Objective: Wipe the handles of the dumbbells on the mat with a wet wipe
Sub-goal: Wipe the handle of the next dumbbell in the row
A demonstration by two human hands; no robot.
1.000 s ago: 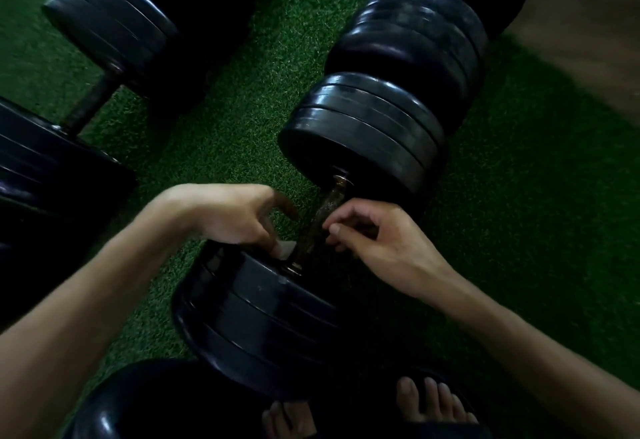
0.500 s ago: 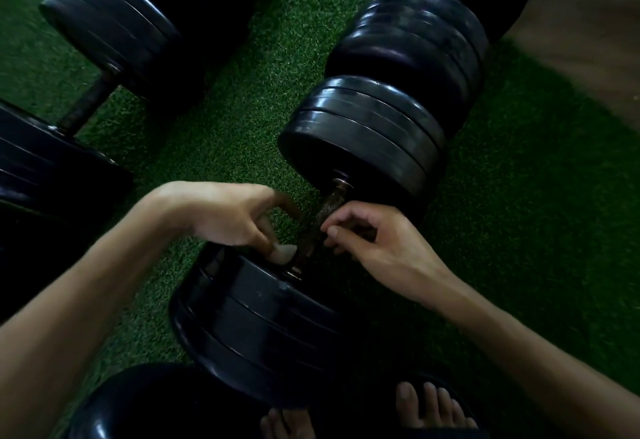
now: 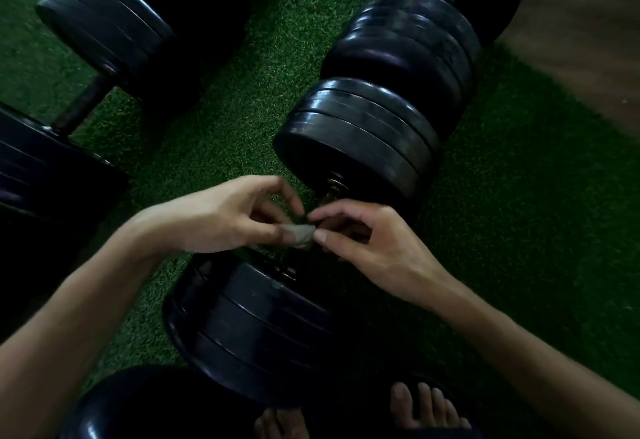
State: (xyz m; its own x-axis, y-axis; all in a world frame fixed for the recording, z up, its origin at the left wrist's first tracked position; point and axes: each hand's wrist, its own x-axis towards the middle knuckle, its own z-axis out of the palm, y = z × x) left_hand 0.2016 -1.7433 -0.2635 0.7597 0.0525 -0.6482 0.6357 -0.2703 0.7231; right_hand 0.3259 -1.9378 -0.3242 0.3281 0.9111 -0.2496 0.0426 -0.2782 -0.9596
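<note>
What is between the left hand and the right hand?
In the head view, a small crumpled wipe spans the gap: the left hand pinches one end and the right hand pinches the other, just above the dumbbell handle.

A gym corner: heavy black plate dumbbells lie on green artificial-turf mat.
</note>
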